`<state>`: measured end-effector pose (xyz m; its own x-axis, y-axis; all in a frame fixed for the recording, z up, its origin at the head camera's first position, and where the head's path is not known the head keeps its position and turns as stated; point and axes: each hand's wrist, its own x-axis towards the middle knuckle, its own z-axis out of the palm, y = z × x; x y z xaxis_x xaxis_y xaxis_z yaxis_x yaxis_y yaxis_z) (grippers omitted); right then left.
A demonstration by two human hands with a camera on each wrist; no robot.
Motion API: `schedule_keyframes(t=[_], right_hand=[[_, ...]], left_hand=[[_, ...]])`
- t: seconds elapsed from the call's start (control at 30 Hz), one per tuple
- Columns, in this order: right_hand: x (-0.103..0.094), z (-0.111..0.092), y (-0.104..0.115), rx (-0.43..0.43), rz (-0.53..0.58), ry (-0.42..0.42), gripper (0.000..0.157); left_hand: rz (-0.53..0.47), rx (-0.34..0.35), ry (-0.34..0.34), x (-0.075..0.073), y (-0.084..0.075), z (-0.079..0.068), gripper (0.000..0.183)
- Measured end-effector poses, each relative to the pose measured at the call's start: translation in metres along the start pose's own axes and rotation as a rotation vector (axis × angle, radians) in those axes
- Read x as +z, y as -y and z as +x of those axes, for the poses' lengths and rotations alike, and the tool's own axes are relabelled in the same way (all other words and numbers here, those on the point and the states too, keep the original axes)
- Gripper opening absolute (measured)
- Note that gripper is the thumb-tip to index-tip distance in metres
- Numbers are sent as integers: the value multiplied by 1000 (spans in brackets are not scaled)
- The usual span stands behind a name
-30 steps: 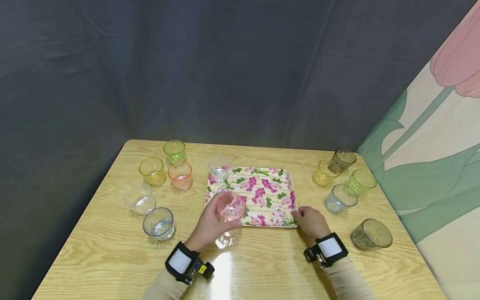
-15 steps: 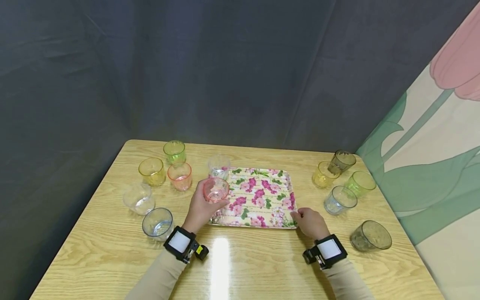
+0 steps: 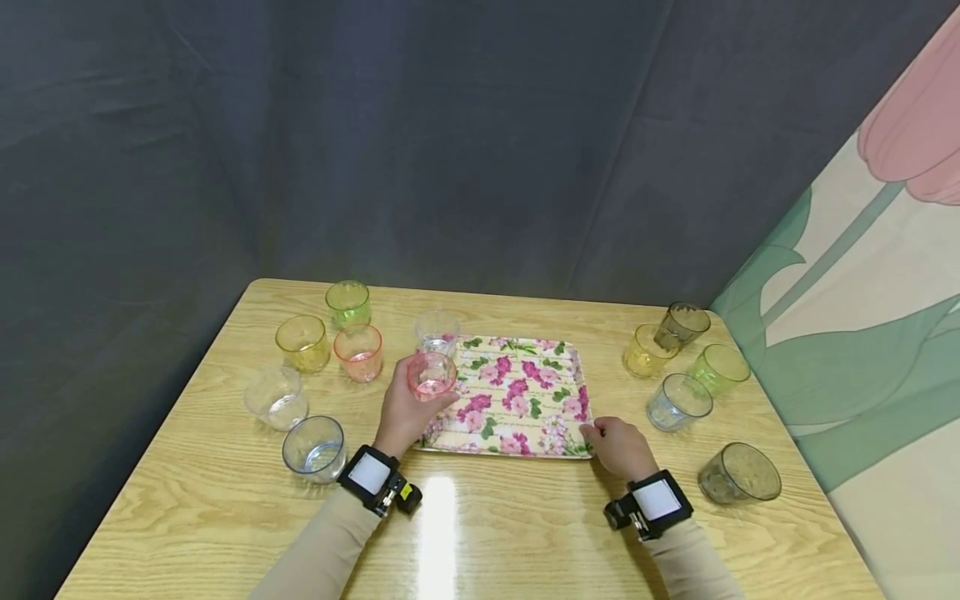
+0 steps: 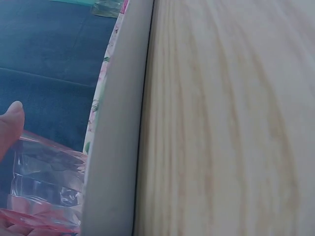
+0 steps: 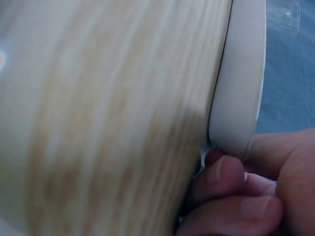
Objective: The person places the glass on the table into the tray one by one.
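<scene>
In the head view my left hand (image 3: 405, 408) holds a pink-tinted clear glass (image 3: 433, 379) upright over the left part of a flower-patterned tray (image 3: 517, 408). The left wrist view has that pink glass (image 4: 47, 179) just behind the tray's pale rim (image 4: 115, 123), thumb at its side; whether its base touches the tray is hard to tell. My right hand (image 3: 622, 446) grips the tray's near right corner, its fingers (image 5: 221, 177) curled at the rim in the right wrist view. A colourless glass (image 3: 437, 333) stands at the tray's far left corner.
Left of the tray stand green (image 3: 348, 307), yellow (image 3: 303, 346), pink (image 3: 358, 357), colourless (image 3: 277, 400) and blue-grey (image 3: 315, 450) glasses. On the right are yellow (image 3: 647, 354), dark (image 3: 684, 327), green (image 3: 720, 371), pale blue (image 3: 678, 404) and smoky grey (image 3: 738, 475) ones. A dark curtain (image 3: 480, 150) hangs behind.
My left hand has carried the pink glass left and away from me, onto or over the tray's left side, then nearly stopped. The right hand stays at the tray corner.
</scene>
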<state>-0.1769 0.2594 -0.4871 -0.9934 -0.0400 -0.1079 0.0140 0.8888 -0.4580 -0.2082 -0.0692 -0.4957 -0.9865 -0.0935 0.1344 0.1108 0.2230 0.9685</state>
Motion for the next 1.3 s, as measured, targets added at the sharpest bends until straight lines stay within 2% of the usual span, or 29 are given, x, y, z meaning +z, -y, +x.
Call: schedule_keyframes(t=[0.43,1.07,1.17,1.3], right_hand=[[1,1,-1,-15,-10,-4,39],[-1,0,3,-7,-15,2,38],[-1,0,2,0,-12,6,38],[-1,-1,2,6,-8,10,39]], left_hand=[[126,-49,-14,1,-3,4,83],[69,-19,-42,3,-3,9,80],[61,-27,-40,3,-2,9,86],[73,-54,-32,3,-2,7,106]])
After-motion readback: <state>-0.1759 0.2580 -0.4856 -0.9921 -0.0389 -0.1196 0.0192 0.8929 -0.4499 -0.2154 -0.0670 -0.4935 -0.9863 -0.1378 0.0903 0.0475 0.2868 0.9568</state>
